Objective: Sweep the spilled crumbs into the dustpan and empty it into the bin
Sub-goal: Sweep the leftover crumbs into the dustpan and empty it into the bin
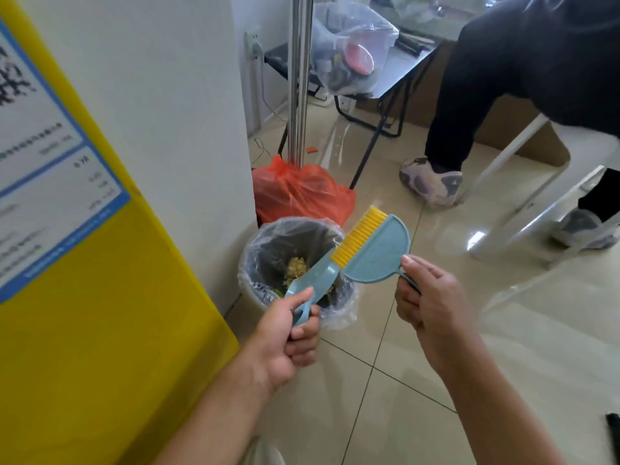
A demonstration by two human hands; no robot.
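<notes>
Left grip (288,333) clenches the smooth blue brush (322,276), yellow bristles against the half-round plastic dustpan (375,253) grasped by the right grip (426,303), above the film-lined round bin (288,256) on glossy floor tiles (419,364).

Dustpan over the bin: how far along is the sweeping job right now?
Looks nearly done. The lined bin already holds a yellowish heap of crumbs. In hand: the right hand holds the dustpan tilted at the bin's rim while the left hand holds the brush, yellow bristles against the pan's edge. Left: any last crumbs; the pan's inside is hidden.
</notes>
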